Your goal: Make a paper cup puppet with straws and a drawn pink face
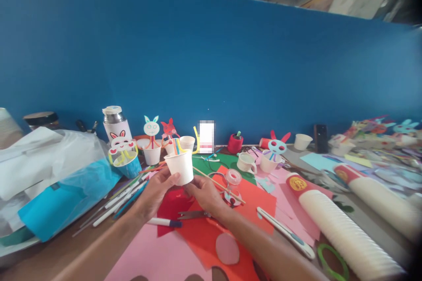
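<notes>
Holding up a white paper cup [180, 169]

Clasping its side with the left hand [162, 188]; grasping it near the base with the right hand [205, 193]. Raised over red paper [174, 202], beyond scissors [192, 215] and a capped marker [165, 222].

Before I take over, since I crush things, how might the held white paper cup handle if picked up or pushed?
The white paper cup looks light, seemingly thin-walled. Its side shows no clear dent in the left hand, but a harder squeeze would probably buckle it. Stood upright, it could tip when pushed, its base being narrower than its rim.
</notes>
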Available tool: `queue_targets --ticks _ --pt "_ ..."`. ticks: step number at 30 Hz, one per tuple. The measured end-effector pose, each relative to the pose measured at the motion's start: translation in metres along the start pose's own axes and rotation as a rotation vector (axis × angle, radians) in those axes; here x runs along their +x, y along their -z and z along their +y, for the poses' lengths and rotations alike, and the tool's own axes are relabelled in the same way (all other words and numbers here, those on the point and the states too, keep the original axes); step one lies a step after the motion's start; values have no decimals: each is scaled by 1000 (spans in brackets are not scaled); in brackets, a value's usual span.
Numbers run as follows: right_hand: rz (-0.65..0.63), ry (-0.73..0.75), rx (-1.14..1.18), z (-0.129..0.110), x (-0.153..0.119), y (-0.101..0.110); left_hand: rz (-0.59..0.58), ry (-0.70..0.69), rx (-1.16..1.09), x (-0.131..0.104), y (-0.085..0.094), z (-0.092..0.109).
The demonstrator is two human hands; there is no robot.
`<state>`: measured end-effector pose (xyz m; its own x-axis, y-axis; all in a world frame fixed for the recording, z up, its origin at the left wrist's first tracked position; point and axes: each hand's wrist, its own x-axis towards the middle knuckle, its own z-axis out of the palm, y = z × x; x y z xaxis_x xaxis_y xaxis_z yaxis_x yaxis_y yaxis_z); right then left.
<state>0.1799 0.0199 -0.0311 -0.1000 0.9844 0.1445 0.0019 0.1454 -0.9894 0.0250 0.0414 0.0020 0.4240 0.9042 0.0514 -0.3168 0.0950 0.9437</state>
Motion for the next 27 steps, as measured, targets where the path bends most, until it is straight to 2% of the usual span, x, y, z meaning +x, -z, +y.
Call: queue_targets --ticks 6,15,27 --pt "-4 -41 82 2 0 -4 4 -40 43 -4 -6 2" --pt "-5 -48 145 -2 -5 -7 13 -103 171 -1 -1 -8" --pt "28 -60 254 -2 -7 -8 9 -130 179 -6 -5 -3"
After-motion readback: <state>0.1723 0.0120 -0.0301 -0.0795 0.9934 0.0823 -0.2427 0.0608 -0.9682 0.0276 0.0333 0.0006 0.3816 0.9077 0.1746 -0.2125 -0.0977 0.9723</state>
